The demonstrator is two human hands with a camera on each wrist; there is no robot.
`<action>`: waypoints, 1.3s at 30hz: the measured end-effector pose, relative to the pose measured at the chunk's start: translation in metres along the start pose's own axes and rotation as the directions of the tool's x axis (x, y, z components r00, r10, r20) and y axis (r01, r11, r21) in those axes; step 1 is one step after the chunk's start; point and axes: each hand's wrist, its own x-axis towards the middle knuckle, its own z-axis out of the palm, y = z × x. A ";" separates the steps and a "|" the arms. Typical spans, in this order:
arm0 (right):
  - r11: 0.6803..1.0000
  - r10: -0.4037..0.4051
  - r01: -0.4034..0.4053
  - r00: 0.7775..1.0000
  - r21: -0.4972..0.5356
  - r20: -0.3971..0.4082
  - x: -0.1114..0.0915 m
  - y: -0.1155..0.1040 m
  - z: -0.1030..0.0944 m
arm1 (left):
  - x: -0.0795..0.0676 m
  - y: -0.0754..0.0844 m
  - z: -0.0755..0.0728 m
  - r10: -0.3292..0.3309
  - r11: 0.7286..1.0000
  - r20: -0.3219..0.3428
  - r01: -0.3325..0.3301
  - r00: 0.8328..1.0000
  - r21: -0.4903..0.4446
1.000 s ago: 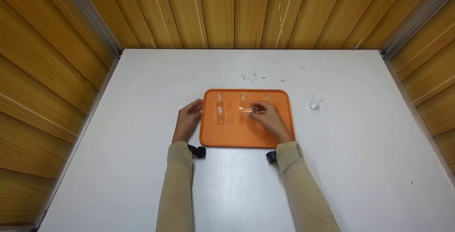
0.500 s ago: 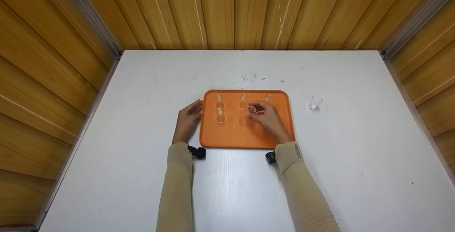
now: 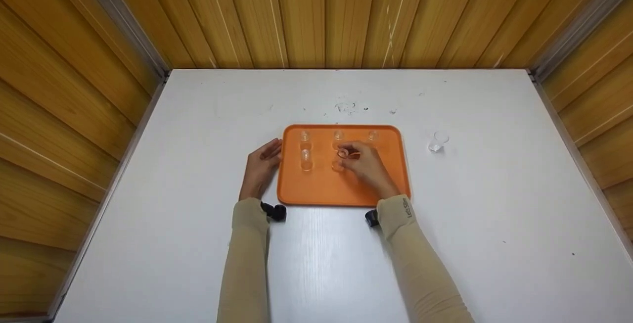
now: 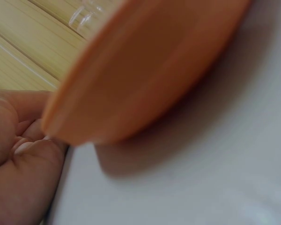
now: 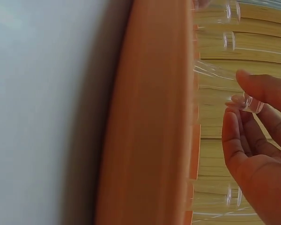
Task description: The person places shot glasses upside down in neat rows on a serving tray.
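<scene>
My right hand is over the middle of an orange tray, thumb and fingers pinching a small clear shot glass near its thick base. In the right wrist view the base points away from the tray. Close by on the tray are other clear glasses, three along the back, such as the back-left glass, and one front-left glass. The back-middle glass is partly hidden by my right fingers. My left hand rests at the tray's left edge, its fingers touching the rim in the left wrist view.
One more clear glass stands on the white table to the right of the tray. Wooden panel walls enclose the table at the back and sides. Small marks dot the tabletop behind the tray.
My right hand has tipped the glass from lying sideways to base-up, and shifted slightly left with it. My left hand and the tray have stayed put.
</scene>
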 end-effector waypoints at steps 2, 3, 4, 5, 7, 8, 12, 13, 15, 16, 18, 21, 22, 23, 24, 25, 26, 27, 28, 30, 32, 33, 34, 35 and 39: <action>1.000 -0.001 0.001 1.000 -0.006 0.008 0.000 0.000 0.001 | 0.000 -0.001 0.000 0.006 1.000 0.002 -0.006 1.000 -0.003; 1.000 -0.004 0.004 1.000 -0.010 0.013 0.000 0.000 0.002 | 0.000 -0.001 -0.001 0.015 1.000 0.006 -0.015 1.000 -0.004; 1.000 -0.011 0.011 1.000 -0.019 0.016 0.000 0.000 0.003 | 0.000 -0.001 -0.001 0.023 1.000 0.009 -0.023 1.000 -0.003; 1.000 -0.016 0.016 1.000 -0.027 0.020 0.001 0.000 0.003 | 0.000 -0.002 -0.001 0.034 0.999 0.012 -0.034 0.999 -0.003; 0.999 -0.026 0.027 0.999 -0.037 0.026 0.001 0.000 0.004 | 0.000 -0.002 -0.001 0.052 0.999 0.014 -0.052 0.999 -0.001; 0.999 -0.030 0.032 0.999 -0.042 0.028 0.001 0.001 0.005 | -0.001 -0.002 -0.001 0.061 0.998 0.014 -0.061 0.998 -0.001; 0.998 -0.040 0.041 0.999 -0.043 0.030 0.001 0.001 0.006 | -0.001 -0.002 -0.001 0.059 0.998 0.012 -0.059 0.998 -0.001; 0.998 -0.038 0.039 0.999 -0.042 0.029 0.001 0.001 0.006 | -0.001 -0.002 -0.001 0.055 0.999 0.012 -0.054 0.998 -0.004; 0.998 -0.036 0.037 0.999 -0.042 0.027 0.001 0.002 0.006 | -0.001 -0.001 -0.001 0.043 0.999 0.009 -0.043 0.999 -0.002; 0.999 -0.033 0.034 0.999 -0.041 0.026 0.001 0.003 0.006 | 0.000 -0.001 0.000 0.040 0.999 0.009 -0.040 0.999 -0.001; 0.999 -0.029 0.030 0.999 -0.039 0.024 0.001 0.003 0.006 | 0.000 -0.001 -0.001 0.040 0.999 0.009 -0.040 0.999 0.003; 0.999 -0.025 0.026 0.999 -0.033 0.026 0.001 0.004 0.006 | -0.001 -0.001 -0.001 0.046 0.999 0.005 -0.046 0.999 0.013; 0.999 -0.021 0.022 0.999 -0.030 0.027 0.001 0.004 0.006 | -0.001 -0.001 -0.001 0.048 0.999 0.005 -0.048 0.999 0.016; 0.999 -0.018 0.018 0.999 -0.027 0.028 0.001 0.004 0.006 | -0.001 -0.001 -0.001 0.050 0.999 0.007 -0.050 0.999 0.016; 1.000 -0.014 0.015 0.999 -0.025 0.030 0.001 0.003 0.006 | -0.001 -0.001 -0.001 0.051 0.999 0.007 -0.051 0.999 0.017; 1.000 -0.011 0.012 0.999 -0.025 0.031 0.001 0.003 0.006 | -0.001 -0.002 -0.001 0.051 0.999 0.005 -0.051 0.999 0.018; 1.000 -0.008 0.009 0.999 -0.025 0.032 0.001 0.003 0.006 | -0.001 -0.001 -0.001 0.048 0.999 0.006 -0.048 0.999 0.020; 1.000 -0.008 0.008 0.999 -0.024 0.033 0.001 0.003 0.006 | -0.001 -0.001 -0.001 0.045 0.999 0.005 -0.045 0.999 0.019; 1.000 -0.011 0.011 0.999 -0.023 0.034 0.001 0.002 0.005 | -0.001 -0.001 -0.001 0.043 0.999 0.005 -0.043 0.999 0.023; 0.999 -0.022 0.023 0.999 -0.027 0.037 0.000 0.002 0.004 | -0.001 -0.001 -0.001 0.039 0.999 0.003 -0.039 0.999 0.023; 0.999 -0.034 0.036 0.999 -0.037 0.039 0.000 0.002 0.002 | -0.001 -0.001 -0.001 0.038 0.999 0.003 -0.038 0.999 0.024; 0.998 -0.041 0.043 0.998 -0.047 0.040 -0.001 0.002 0.001 | -0.001 -0.001 -0.001 0.041 0.999 0.005 -0.041 0.999 0.017; 0.997 -0.044 0.046 0.998 -0.056 0.039 -0.002 0.002 0.000 | -0.001 -0.001 0.000 0.043 0.999 0.006 -0.044 0.999 0.009; 0.997 -0.046 0.048 0.998 -0.065 0.037 -0.003 0.001 -0.002 | -0.001 -0.001 0.000 0.045 0.999 0.008 -0.045 0.999 0.002; 0.994 -0.058 0.061 0.998 -0.088 0.031 -0.005 -0.002 -0.007 | -0.001 -0.001 0.000 0.042 0.999 0.013 -0.042 0.999 -0.018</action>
